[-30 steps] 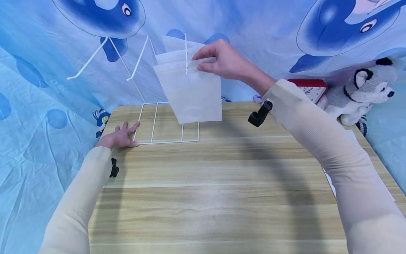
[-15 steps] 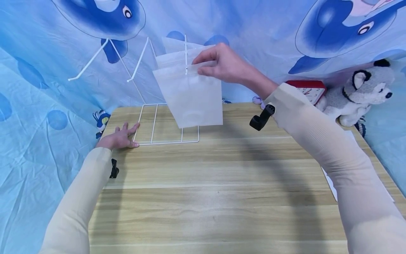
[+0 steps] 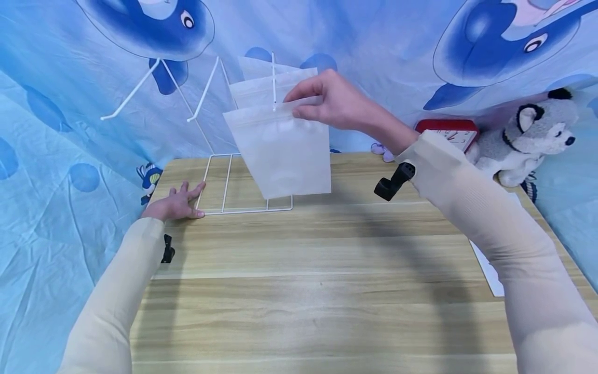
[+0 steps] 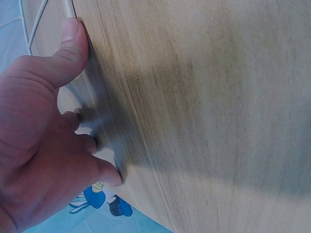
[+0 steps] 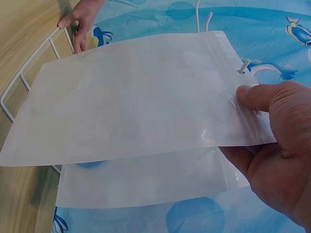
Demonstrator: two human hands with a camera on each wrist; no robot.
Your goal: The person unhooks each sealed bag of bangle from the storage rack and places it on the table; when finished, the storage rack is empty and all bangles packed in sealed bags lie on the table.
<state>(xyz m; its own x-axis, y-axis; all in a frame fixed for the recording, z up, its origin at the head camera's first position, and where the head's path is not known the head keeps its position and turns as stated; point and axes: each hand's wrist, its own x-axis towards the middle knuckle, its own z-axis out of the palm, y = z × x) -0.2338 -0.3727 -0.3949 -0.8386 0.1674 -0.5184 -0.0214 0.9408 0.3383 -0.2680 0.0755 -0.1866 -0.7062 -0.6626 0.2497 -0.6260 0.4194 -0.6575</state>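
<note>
My right hand [image 3: 343, 101] pinches the top edge of a translucent zip bag [image 3: 291, 156], thumb in front and fingers behind. The tip of a white wire hook [image 5: 244, 66] pokes through that bag near its zip strip. Further back on the same hook hang more zip bags [image 3: 247, 89], partly covered by the front one. My left hand [image 3: 175, 201] rests at the left corner of the white wire rack's base [image 3: 247, 210]. Its fingers are spread on the tabletop, and the thumb [image 4: 70, 36] touches the base wire.
Two other rack hooks [image 3: 133, 93] stick out at the left with nothing on them. Along the table's right side are a red clock [image 3: 455, 130], a grey-and-white plush dog [image 3: 528, 135] and a white sheet [image 3: 488, 270]. A blue patterned cloth [image 3: 374, 36] hangs behind the wooden table [image 3: 317, 311].
My right hand has shifted slightly down and to the right with the front bag, widening its gap from the bags behind. The left hand stays at the rack's base corner.
</note>
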